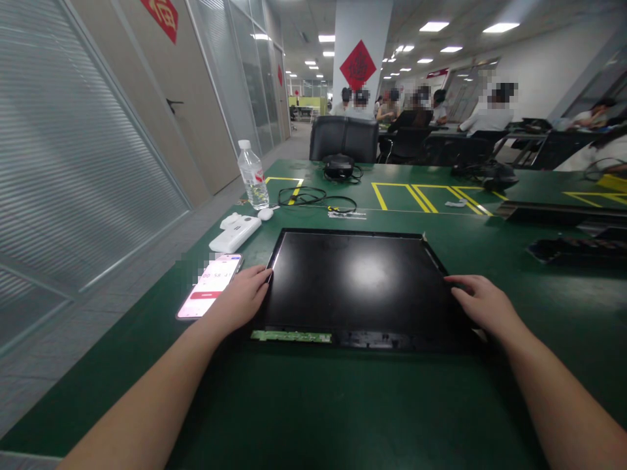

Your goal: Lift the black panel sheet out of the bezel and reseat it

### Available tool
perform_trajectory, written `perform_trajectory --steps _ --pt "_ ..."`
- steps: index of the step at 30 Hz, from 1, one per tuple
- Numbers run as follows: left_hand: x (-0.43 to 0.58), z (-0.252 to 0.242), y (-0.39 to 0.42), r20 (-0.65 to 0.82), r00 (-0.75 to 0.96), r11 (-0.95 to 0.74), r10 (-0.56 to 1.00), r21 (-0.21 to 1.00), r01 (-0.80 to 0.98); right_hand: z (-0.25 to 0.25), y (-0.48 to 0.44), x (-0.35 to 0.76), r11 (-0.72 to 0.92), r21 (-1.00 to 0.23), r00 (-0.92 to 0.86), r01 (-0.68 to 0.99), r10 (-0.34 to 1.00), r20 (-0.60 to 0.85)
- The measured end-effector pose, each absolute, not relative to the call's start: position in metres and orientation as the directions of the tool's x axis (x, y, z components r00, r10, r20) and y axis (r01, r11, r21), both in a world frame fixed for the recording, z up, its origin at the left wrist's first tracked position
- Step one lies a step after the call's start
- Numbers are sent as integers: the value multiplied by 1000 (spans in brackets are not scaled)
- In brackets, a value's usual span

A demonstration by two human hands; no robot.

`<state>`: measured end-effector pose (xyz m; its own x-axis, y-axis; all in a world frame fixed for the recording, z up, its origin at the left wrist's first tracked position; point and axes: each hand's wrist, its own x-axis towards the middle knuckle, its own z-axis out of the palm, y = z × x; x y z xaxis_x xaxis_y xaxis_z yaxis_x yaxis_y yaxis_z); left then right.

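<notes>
A black LCD screen panel [357,284] lies flat on the green table before me, its glossy face up and reflecting a ceiling light. Along its near edge, a narrow green circuit board [291,337] shows at the left. My left hand [245,294] holds the panel's left edge, its fingers closed together along the frame. On the opposite side, my right hand [482,301] grips the right edge between thumb and fingers. The undersides of both grips are hidden.
Left of the panel lie a lit phone [210,287] and a white power bank [235,234]. Behind them stands a water bottle [253,176]. A black cable [304,196] and long dark strips [563,219] lie farther back. Several people sit at tables beyond.
</notes>
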<state>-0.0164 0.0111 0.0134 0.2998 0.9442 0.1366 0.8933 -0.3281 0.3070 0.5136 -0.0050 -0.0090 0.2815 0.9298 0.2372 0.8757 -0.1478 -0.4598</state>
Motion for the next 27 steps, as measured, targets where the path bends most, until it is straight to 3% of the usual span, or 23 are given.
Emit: perform_trajectory --steps 9,27 --pt "-13 9 11 104 255 -275 961 313 909 -14 -2 515 -158 -457 259 875 951 169" --pt "-13 7 11 108 217 -241 970 332 912 -21 2 523 -235 -637 368 734 926 83"
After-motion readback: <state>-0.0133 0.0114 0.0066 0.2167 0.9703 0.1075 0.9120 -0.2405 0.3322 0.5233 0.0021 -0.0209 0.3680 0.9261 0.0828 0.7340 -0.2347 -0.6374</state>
